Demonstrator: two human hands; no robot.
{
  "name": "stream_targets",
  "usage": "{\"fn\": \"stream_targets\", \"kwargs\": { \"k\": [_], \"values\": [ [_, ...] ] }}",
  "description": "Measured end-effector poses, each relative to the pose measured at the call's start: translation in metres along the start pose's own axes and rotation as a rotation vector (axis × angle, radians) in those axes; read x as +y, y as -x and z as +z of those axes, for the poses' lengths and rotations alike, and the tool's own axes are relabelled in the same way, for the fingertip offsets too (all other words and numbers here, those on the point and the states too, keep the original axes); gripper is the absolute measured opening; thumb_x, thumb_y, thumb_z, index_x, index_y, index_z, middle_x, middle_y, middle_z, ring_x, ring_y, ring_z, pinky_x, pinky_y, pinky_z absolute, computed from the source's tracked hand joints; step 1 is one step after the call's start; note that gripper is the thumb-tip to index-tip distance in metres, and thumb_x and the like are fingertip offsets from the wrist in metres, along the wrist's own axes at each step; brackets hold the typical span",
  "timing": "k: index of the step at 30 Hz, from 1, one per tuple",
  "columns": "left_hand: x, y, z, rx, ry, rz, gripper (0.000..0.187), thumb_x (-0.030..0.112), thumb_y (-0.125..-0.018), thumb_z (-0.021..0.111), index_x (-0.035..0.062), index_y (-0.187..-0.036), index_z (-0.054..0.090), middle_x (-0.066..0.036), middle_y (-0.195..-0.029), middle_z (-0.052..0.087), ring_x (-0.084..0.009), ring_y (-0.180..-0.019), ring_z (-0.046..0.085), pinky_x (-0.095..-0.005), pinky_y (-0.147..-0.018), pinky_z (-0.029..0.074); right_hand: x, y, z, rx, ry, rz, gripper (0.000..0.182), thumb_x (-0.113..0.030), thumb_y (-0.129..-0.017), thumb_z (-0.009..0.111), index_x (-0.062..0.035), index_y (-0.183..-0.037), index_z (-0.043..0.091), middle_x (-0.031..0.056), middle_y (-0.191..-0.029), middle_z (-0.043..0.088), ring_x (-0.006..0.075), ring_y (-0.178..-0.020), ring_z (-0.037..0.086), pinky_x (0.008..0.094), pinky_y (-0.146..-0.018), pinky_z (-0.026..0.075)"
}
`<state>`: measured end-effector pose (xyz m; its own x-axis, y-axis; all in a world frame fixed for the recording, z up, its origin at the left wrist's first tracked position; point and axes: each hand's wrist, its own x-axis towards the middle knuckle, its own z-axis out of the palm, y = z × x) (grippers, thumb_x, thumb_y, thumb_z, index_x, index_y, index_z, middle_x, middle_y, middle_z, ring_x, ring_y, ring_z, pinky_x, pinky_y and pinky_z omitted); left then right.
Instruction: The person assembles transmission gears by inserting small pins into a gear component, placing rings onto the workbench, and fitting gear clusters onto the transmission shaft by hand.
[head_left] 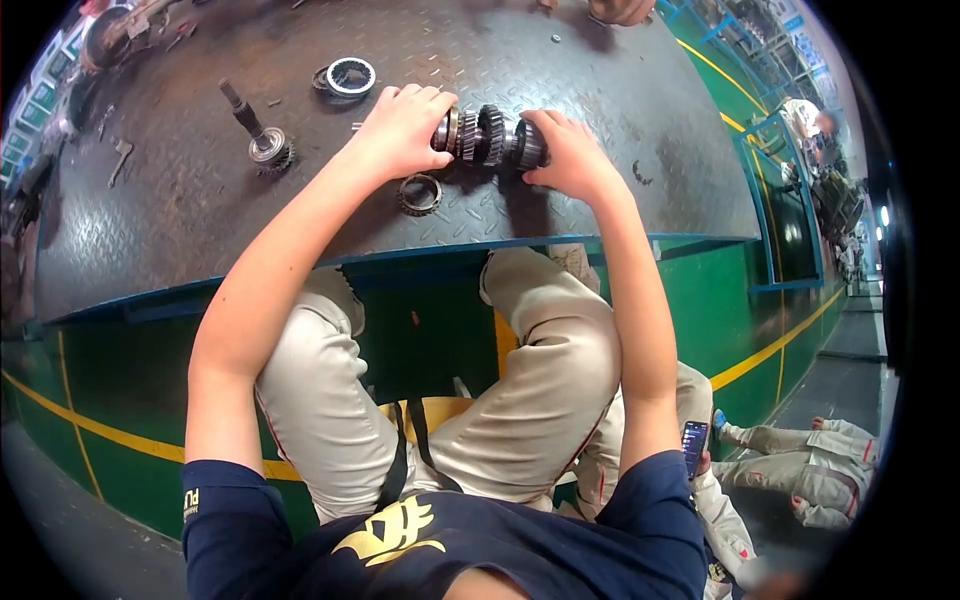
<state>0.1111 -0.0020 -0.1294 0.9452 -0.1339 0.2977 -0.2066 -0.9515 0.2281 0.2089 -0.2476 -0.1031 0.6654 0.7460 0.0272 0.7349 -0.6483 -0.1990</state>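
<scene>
A gear shaft [490, 136] with several dark toothed gears lies level between my two hands, above the metal tabletop. My left hand [405, 130] is wrapped round its left end, the fingers over the top and the thumb in front. At the opposite end my right hand [568, 155] grips the last gear from the side. Just below my left hand a toothed ring [420, 195] rests on the table. Behind that hand lies a pale ring [351, 77], with a darker ring partly hidden beside it. The far side of the shaft is out of sight.
To the left a splined shaft with a gear [268, 148] stands upright on the worn tread-plate table [330, 225]. A small metal tool [120, 162] lies farther left. The table's blue edge runs before my knees. Another person's hand holds a phone [694, 448] at lower right.
</scene>
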Motion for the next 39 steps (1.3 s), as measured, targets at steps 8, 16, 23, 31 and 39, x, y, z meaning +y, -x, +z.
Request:
{"fn": "stream_targets", "kwargs": {
  "k": [8, 16, 23, 31, 39],
  "values": [
    [-0.001, 0.0, 0.0, 0.021, -0.003, 0.006, 0.062, 0.028, -0.069, 0.08, 0.0029, -0.122, 0.059, -0.015, -0.122, 0.062, -0.0303, -0.121, 0.055, -0.0421, -0.105, 0.039, -0.01, 0.001, -0.002, -0.001, 0.043, 0.001, 0.083, -0.021, -0.068, 0.083, -0.0167, -0.143, 0.047, 0.0125, -0.134, 0.055, 0.0339, -0.127, 0.049, 0.0443, -0.11, 0.035],
    [-0.004, 0.002, 0.004, 0.09, -0.012, 0.007, 0.064, 0.03, -0.068, 0.081, 0.0006, -0.121, 0.059, -0.017, -0.122, 0.062, -0.0324, -0.122, 0.054, -0.0429, -0.104, 0.039, -0.019, -0.003, 0.007, 0.047, 0.099, -0.079, 0.083, -0.026, -0.071, 0.082, -0.0123, -0.144, 0.046, 0.0133, -0.139, 0.052, 0.0348, -0.13, 0.047, 0.0475, -0.116, 0.029],
    [0.0, -0.002, 0.006, 0.093, -0.07, 0.05, 0.063, 0.03, -0.064, 0.08, 0.0018, -0.116, 0.06, -0.017, -0.113, 0.063, -0.0342, -0.114, 0.057, -0.0453, -0.099, 0.043, -0.019, -0.005, 0.001, 0.034, -0.004, -0.106, 0.085, -0.025, -0.069, 0.083, -0.0082, -0.144, 0.045, 0.0174, -0.14, 0.052, 0.0379, -0.131, 0.046, 0.0495, -0.114, 0.031],
    [0.008, -0.002, 0.007, 0.16, -0.099, 0.091, 0.043, 0.036, -0.062, 0.078, 0.0058, -0.09, 0.066, -0.013, -0.095, 0.065, -0.0314, -0.099, 0.061, -0.0467, -0.086, 0.045, -0.016, -0.012, 0.019, 0.162, -0.086, -0.275, 0.092, -0.009, -0.064, 0.079, 0.0008, -0.146, 0.039, 0.0225, -0.146, 0.044, 0.0424, -0.135, 0.039, 0.0497, -0.115, 0.03],
    [0.012, 0.006, 0.003, 0.209, -0.015, 0.086, 0.058, 0.038, -0.066, 0.076, -0.0025, -0.104, 0.062, -0.016, -0.107, 0.061, -0.0319, -0.107, 0.055, -0.0545, -0.103, 0.037, -0.041, -0.006, -0.002, 0.51, -0.13, -0.255, 0.036, -0.007, -0.09, 0.063, -0.0024, -0.126, 0.06, 0.0168, -0.145, 0.05, 0.0405, -0.138, 0.041, 0.0493, -0.115, 0.032]
  ]
}}
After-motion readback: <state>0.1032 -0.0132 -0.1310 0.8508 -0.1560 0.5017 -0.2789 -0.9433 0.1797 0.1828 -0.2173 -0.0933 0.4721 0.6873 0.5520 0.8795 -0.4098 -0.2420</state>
